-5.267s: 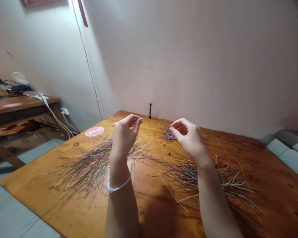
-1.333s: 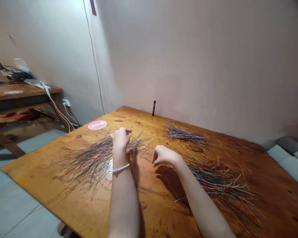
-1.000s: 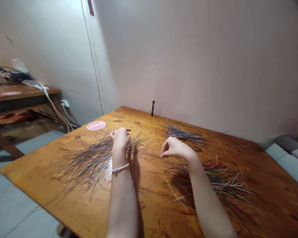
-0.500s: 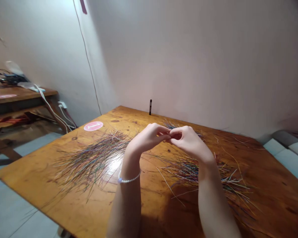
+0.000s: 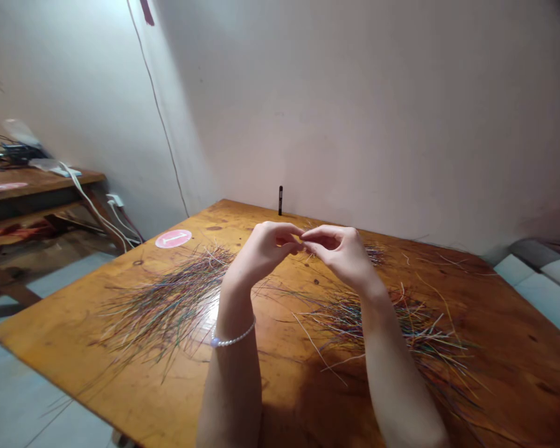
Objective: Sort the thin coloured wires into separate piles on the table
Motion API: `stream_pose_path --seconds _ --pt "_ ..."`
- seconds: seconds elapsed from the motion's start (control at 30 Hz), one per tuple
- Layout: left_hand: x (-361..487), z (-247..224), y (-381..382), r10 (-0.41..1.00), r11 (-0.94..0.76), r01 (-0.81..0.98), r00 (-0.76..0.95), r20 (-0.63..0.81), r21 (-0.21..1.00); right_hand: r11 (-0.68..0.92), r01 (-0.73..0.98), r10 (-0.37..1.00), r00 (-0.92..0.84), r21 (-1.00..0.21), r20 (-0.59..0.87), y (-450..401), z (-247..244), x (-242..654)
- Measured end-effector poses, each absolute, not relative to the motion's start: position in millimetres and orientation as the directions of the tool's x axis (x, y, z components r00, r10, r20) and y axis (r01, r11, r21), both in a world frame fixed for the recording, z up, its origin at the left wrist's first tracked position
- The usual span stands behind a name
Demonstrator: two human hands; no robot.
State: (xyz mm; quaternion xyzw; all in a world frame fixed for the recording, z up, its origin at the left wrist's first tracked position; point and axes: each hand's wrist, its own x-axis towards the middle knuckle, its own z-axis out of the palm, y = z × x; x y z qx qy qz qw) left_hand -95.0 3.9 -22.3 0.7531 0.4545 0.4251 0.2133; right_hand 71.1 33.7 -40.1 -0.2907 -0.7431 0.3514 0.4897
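Observation:
My left hand [image 5: 264, 254], with a beaded bracelet on the wrist, is raised over the middle of the table, thumb and fingers pinched. Opposite it, my right hand [image 5: 340, 250] is pinched too, and the fingertips of both nearly meet. Whatever lies between them is too small to make out. Below and left spreads a loose bundle of thin coloured wires [image 5: 172, 298]. Another tangled wire pile [image 5: 340, 318] lies under my right forearm, which hides part of it. Behind my right hand, a smaller wire bunch [image 5: 374, 254] is partly covered.
A black marker [image 5: 280, 200] stands upright near the wall at the back of the wooden table [image 5: 280, 373]. A pink round sticker [image 5: 173, 239] marks the left side. Stray wires [image 5: 448, 264] lie at the back right. White cables [image 5: 91, 202] hang by a second table.
Both hands have shifted slightly left and up together, and the right-hand fingers look a little straighter. The view has moved slightly. The wire piles stay in place.

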Motion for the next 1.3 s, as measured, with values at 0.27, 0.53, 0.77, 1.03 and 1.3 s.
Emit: stream_pose_path --seconds 0.27,0.53,0.77,1.03,1.3 --pt "-122 -30 12 0.895 -0.267 0.767 -0.027 0.445 0.583 0.569 0.455 0.776 -0.573 -0.685 0.264 44 -67 34" --pt "-134 -38 15 0.917 -0.268 0.692 -0.030 0.397 0.671 0.541 0.664 0.758 -0.651 -0.516 -0.044 43 -111 6" --pt "-126 -41 21 0.903 -0.342 0.656 0.031 0.429 0.673 0.513 0.752 0.796 -0.597 -0.415 -0.098 46 -125 -3" --pt "-117 -35 19 0.858 -0.468 0.366 -0.030 0.513 0.804 0.539 0.674 0.829 -0.531 -0.505 0.176 54 -100 15" --pt "-108 -25 11 0.845 -0.499 0.252 -0.072 0.530 0.829 0.658 0.498 0.753 -0.424 -0.565 0.503 38 -47 55"
